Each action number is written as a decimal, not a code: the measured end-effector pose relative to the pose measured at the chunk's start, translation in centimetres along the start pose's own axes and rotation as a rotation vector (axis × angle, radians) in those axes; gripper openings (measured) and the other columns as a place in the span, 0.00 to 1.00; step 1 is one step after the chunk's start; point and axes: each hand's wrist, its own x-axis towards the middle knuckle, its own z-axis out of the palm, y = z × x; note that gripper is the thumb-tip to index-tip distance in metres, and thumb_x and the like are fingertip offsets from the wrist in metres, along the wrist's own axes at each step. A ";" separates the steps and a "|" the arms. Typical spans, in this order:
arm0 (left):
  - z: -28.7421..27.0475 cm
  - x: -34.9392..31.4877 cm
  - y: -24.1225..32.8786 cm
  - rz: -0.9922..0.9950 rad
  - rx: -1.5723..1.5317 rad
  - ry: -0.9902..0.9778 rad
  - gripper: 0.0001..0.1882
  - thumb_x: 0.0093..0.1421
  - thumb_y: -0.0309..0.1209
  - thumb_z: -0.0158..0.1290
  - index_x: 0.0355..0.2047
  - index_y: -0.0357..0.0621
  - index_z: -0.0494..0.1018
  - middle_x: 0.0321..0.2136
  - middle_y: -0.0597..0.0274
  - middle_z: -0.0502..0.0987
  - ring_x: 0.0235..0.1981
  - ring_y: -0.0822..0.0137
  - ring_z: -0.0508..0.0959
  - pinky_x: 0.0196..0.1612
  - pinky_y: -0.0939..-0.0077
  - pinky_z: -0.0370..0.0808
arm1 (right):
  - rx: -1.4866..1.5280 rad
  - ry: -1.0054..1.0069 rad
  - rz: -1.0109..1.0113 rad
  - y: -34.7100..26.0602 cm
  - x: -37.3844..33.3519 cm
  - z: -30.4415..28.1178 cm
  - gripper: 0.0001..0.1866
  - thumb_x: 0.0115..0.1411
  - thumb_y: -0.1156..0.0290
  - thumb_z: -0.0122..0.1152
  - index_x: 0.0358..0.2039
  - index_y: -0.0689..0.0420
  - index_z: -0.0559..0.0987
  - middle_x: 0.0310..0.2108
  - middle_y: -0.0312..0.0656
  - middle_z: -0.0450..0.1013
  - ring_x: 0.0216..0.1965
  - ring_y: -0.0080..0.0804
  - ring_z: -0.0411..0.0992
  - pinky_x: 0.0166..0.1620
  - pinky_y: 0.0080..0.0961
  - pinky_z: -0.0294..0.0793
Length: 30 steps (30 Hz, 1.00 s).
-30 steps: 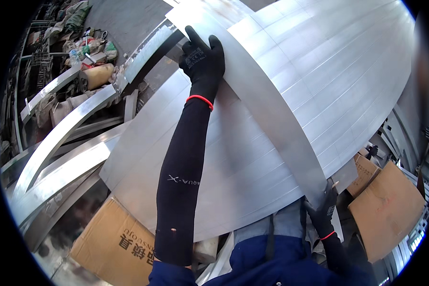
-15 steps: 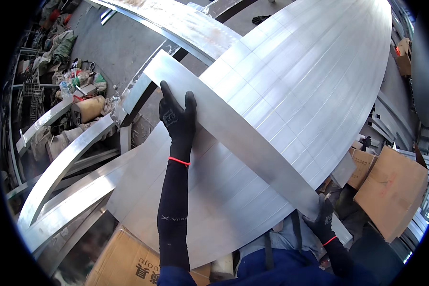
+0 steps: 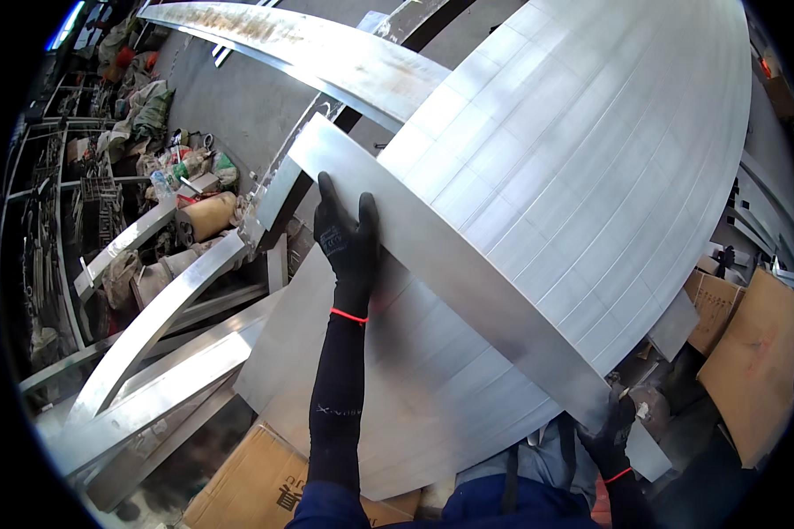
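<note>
A long flat silver metal bar point(image 3: 468, 278) lies slantwise over a large, lens-shaped metal panel point(image 3: 582, 167) marked with many parallel lines. My left hand point(image 3: 348, 240), in a black glove, grips the bar's near-side edge close to its far left end. Its thumb and one finger show on the bar's face; the other fingers are hidden. At the near right end, close to my body, my right hand point(image 3: 609, 432) is closed round the bar's end, also gloved in black. The panel extends below the bar toward my waist.
Curved metal beams point(image 3: 150, 326) stand at the left, with a heap of bags and scrap point(image 3: 172, 185) beyond. Another long beam point(image 3: 326, 57) runs off at the top. Cardboard boxes lie at the right point(image 3: 754, 361) and lower left point(image 3: 247, 480).
The whole view has shifted, so the bar, panel and surroundings appear farther right and slightly lower. Both hands keep their hold at the same places on the bar.
</note>
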 end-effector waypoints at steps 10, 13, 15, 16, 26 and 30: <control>-0.9 -0.4 1.0 -0.078 0.003 -0.082 0.35 0.63 0.39 0.47 0.64 0.31 0.50 0.58 0.34 0.62 0.56 0.41 0.65 0.58 0.54 0.61 | -0.024 0.043 -0.022 0.2 -0.5 0.1 0.52 0.41 0.63 0.72 0.64 0.63 0.54 0.60 0.62 0.55 0.61 0.62 0.53 0.62 0.51 0.52; -0.8 -0.5 0.8 -0.091 -0.010 -0.080 0.35 0.63 0.38 0.47 0.64 0.31 0.50 0.60 0.34 0.59 0.58 0.41 0.63 0.60 0.54 0.59 | -0.009 0.051 -0.031 0.5 -0.6 0.5 0.51 0.40 0.64 0.72 0.63 0.63 0.55 0.60 0.61 0.55 0.61 0.61 0.53 0.62 0.51 0.51; -0.9 -0.4 1.1 -0.118 -0.016 -0.106 0.35 0.63 0.38 0.46 0.64 0.30 0.50 0.61 0.35 0.58 0.60 0.42 0.62 0.62 0.55 0.58 | -0.015 0.044 -0.029 0.4 -0.7 0.4 0.51 0.40 0.65 0.71 0.63 0.63 0.55 0.60 0.59 0.56 0.61 0.61 0.53 0.62 0.51 0.51; -1.0 -0.4 1.3 -0.132 -0.019 -0.118 0.34 0.64 0.38 0.46 0.64 0.30 0.49 0.61 0.35 0.57 0.61 0.42 0.61 0.62 0.56 0.58 | -0.018 0.037 -0.029 0.3 -0.5 0.1 0.51 0.40 0.65 0.71 0.63 0.63 0.55 0.60 0.59 0.57 0.62 0.61 0.53 0.62 0.51 0.51; -1.0 -0.5 1.2 -0.168 -0.043 -0.153 0.36 0.65 0.43 0.44 0.65 0.30 0.47 0.64 0.35 0.53 0.65 0.43 0.56 0.65 0.58 0.53 | 0.021 0.003 -0.028 1.0 -1.0 0.2 0.51 0.41 0.65 0.70 0.64 0.62 0.54 0.61 0.59 0.54 0.62 0.60 0.52 0.63 0.52 0.50; -1.0 0.0 1.3 -0.198 -0.013 -0.199 0.37 0.65 0.45 0.42 0.65 0.30 0.46 0.64 0.36 0.52 0.65 0.43 0.55 0.66 0.58 0.53 | 0.062 0.038 -0.036 0.6 -0.2 0.1 0.48 0.40 0.66 0.69 0.61 0.60 0.57 0.56 0.56 0.59 0.58 0.59 0.56 0.59 0.55 0.53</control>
